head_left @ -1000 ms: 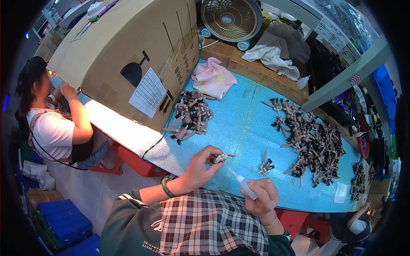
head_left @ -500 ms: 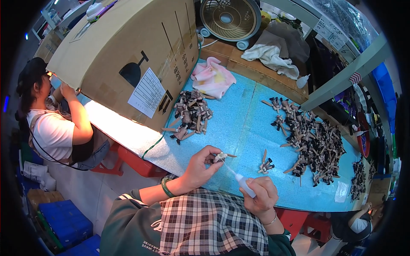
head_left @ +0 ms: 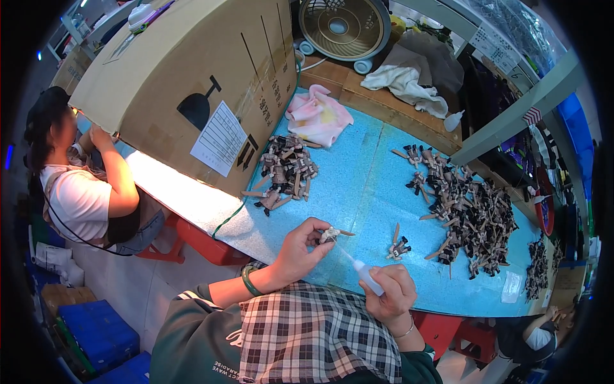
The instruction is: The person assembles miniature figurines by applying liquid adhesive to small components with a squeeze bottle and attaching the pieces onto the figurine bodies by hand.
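Observation:
Between the thumb and fingers of my left hand is a small figurine, pale on the side facing up, with a brown flat piece sticking out to the right. My right hand grips a white squeeze bottle with a thin nozzle, its tip pointing up and left, close to the figurine. Whether the tip touches it I cannot tell. One loose figurine lies on the blue tabletop just beyond my right hand. A pile of similar brown and black figurines lies ahead of my left hand.
A larger heap of figurines covers the right of the blue table. A big cardboard box stands at the left, beside a pink cloth. Behind are a fan and a white rag. A co-worker sits at far left.
Hardly anything differs: both hands keep their places, with the figurine and the bottle still held. The bottle's nozzle has shifted very slightly.

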Tool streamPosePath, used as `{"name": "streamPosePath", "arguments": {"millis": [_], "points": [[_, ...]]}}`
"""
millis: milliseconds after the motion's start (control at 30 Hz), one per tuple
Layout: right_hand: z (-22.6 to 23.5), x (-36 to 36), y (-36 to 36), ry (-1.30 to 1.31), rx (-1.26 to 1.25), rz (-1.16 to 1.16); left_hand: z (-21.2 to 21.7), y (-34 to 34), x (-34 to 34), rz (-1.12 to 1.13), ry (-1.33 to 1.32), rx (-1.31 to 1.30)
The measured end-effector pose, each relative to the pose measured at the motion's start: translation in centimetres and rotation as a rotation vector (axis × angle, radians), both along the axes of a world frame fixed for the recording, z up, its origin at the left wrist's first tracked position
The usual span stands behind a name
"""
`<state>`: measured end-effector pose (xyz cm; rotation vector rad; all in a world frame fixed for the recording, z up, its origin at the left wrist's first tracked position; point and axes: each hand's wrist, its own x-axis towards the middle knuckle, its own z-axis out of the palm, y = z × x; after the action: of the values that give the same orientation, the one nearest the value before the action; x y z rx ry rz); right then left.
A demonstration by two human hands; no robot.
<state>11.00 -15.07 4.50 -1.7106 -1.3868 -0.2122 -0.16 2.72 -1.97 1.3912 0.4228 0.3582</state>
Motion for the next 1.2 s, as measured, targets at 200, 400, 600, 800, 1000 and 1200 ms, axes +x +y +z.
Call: {"name": "streamPosePath", "arguments": {"millis": [200,400,600,800,1000,1200], "points": [[0.0,-0.3,-0.2,-0.021,0.031,-0.027,-0.1,0.2,-0.1,0.008,-0.006,0.002],[0.3,-0.3,0.0,-0.024,-0.002,0.009,0.3,0.0,0.0,-0.002,-0.016,0.041],[0.1,-0.4,0.2,-0.015,-0.004,0.000,0.7,-0.2,0.2,0.034,-0.049,0.090],[0.2,-0.4,0.2,-0.013,-0.010,-0.004,0.6,-0.1,0.1,0.019,-0.035,0.116],[0.1,-0.5,0.0,-0.016,-0.008,-0.003,0.5,-0.1,-0.1,0.021,-0.009,0.089],[0.2,-0.5,0.0,-0.016,-0.006,0.001,0.3,-0.1,-0.1,0.021,-0.009,0.087]]}}
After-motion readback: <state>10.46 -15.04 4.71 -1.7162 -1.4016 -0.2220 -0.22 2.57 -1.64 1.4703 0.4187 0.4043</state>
